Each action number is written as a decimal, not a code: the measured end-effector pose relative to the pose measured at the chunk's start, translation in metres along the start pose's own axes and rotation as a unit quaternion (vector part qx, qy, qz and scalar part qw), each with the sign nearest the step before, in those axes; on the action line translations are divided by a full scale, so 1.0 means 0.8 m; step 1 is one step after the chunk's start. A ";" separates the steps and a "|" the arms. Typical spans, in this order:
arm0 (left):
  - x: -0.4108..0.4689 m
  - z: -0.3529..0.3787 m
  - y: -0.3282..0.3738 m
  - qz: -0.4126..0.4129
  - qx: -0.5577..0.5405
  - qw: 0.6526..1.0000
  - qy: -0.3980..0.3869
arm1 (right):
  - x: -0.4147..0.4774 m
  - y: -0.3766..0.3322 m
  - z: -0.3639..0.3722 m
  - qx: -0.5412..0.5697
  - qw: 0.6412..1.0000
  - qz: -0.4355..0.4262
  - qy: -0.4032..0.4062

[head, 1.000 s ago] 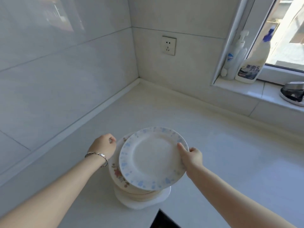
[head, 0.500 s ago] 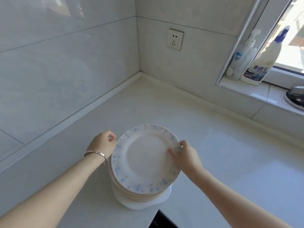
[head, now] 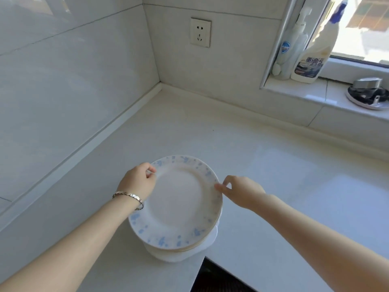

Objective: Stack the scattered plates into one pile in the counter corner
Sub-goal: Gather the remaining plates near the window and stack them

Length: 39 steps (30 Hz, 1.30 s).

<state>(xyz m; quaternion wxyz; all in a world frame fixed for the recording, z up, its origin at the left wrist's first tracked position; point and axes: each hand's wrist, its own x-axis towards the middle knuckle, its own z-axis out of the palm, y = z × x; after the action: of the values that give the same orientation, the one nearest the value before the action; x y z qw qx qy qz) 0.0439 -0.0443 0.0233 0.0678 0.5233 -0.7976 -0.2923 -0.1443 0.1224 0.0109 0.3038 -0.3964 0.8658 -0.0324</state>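
Head view shows my blue-speckled plate [head: 175, 202] now squared on the pile [head: 181, 252]; a second ago it sat skewed toward my right hand [head: 242, 191], showing the floral rim beneath. My left hand [head: 137, 182] pinches the rim at its upper left, fingers curled closed on it. My right fingertips [head: 219, 187] only touch the rim's right edge, loosely spread, gripping nothing. The pile sits low centre of frame by the counter [head: 273, 175] edge, well apart from the corner at upper centre, so I judge stacking done, relocation left. Round, face up, the plate has no long axis.
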 end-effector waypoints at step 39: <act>-0.265 0.520 0.482 0.176 0.162 0.917 -0.320 | -0.289 0.817 0.062 0.214 0.896 0.387 0.047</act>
<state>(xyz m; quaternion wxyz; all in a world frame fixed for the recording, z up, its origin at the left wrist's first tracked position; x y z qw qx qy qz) -0.3407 0.4138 -0.0685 -0.2259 0.2570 -0.8923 -0.2946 -0.4373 0.7415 -0.1079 0.3282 0.0466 0.9364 -0.1151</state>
